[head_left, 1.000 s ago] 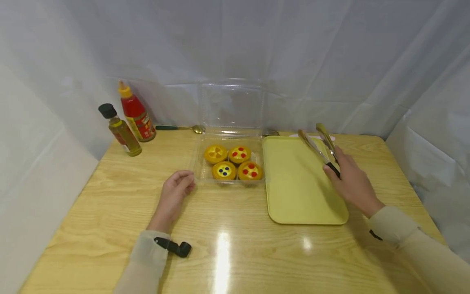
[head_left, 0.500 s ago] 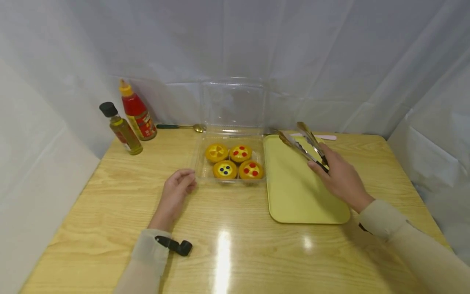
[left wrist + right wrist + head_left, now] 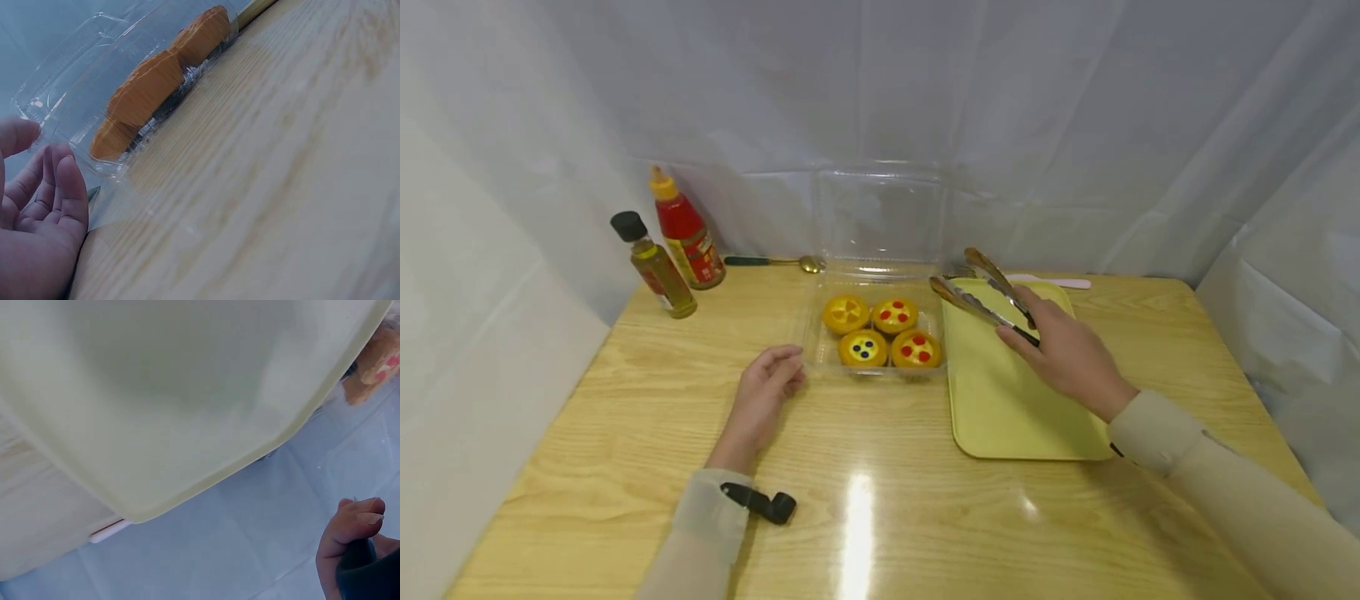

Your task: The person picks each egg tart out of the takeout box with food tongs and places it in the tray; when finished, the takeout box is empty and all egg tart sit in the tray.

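In the head view my right hand [image 3: 1067,354] grips black-handled tongs [image 3: 992,292], their two arms spread and pointing toward the upper left over the tray. Nothing is between the tong tips. A clear plastic clamshell box [image 3: 880,225] stands with its lid raised and several fruit-topped tarts [image 3: 862,348] inside. My left hand [image 3: 763,396] is at the box's front left corner. Seen from the left wrist, its thumb and curled fingers [image 3: 72,181] pinch the box's rim. The right wrist view shows only the fingers [image 3: 353,528] round the dark handle; the tong tips are out of frame.
A yellow tray [image 3: 1015,425] lies right of the box. Behind it are a pink-handled utensil [image 3: 1060,283] and part of a fork [image 3: 958,272]. A red sauce bottle [image 3: 688,233], an oil bottle [image 3: 658,279] and a spoon [image 3: 775,262] stand or lie at the back left.
My right hand has carried the tongs leftward across the tray, bringing their tips close to the box's right side. The left hand has kept its place at the box corner.
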Available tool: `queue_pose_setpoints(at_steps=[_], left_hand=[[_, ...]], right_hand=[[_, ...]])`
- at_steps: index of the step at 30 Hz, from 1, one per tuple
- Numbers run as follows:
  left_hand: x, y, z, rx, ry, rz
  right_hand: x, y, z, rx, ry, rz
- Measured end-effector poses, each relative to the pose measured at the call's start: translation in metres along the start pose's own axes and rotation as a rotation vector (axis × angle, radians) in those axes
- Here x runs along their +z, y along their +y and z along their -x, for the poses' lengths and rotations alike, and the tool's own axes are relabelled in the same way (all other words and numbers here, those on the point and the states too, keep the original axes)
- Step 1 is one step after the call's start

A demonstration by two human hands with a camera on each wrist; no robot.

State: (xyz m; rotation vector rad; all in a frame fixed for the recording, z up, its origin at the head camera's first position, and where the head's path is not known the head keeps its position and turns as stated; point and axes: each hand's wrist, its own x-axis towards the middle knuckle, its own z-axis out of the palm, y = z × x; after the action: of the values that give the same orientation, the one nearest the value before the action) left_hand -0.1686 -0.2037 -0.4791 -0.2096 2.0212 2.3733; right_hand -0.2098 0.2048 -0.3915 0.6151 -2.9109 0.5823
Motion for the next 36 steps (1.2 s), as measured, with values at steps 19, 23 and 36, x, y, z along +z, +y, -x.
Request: queue_pose_setpoints(at_steps=[19, 23, 36], left_hand=[[0.005, 0.002, -0.001, 0.008, -0.012, -0.006], [0.003, 0.003, 0.0, 0.012, -0.008, -0.015], [0.002, 0.0, 0.002, 0.011, 0.026, 0.007]], right_hand=[[0.026, -0.052, -0.031, -0.093, -0.12, 0.068], [0.032, -0.066, -0.039, -0.122, -0.128, 0.073], [0.047, -0.094, -0.057, -0.149, -0.197, 0.133]])
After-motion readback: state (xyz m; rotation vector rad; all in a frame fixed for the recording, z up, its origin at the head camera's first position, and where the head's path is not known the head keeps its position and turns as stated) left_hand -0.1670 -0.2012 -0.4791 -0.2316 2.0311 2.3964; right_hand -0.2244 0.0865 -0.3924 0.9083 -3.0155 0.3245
